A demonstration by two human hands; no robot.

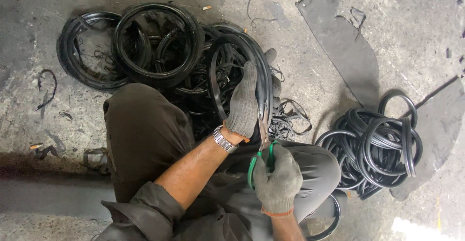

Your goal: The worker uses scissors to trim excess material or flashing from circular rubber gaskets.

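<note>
Grey concrete floor (310, 52), stained and cracked, fills the view under a person who sits low with the knees apart, in dark trousers.

Nearest to the camera is the right hand (277, 180), in a grey knit glove with an orange cuff. It is closed around the green handles of the scissors (264, 149), with the fingers through the loops. The metal blades point up and away from this hand, and they meet the edge of the rubber ring (242, 71). How wide the blades stand I cannot tell.

Just above is the left hand (243, 105), also in a grey glove, with a metal watch (224, 140) on the wrist. Its fingers are wrapped around the right side of the black rubber ring and hold it upright between the knees, right over the scissors.

Behind the left hand, and further from the person, lies a big pile of rings (145, 47), black and tangled, with thin cut strips (288, 120) spread at its right edge, close to the left hand.

To the right of both hands, well apart from them, a second heap of rings (378, 146) rests on the floor, thinner and more tidy. Some small black scraps lie scattered on the floor far to the left.
</note>
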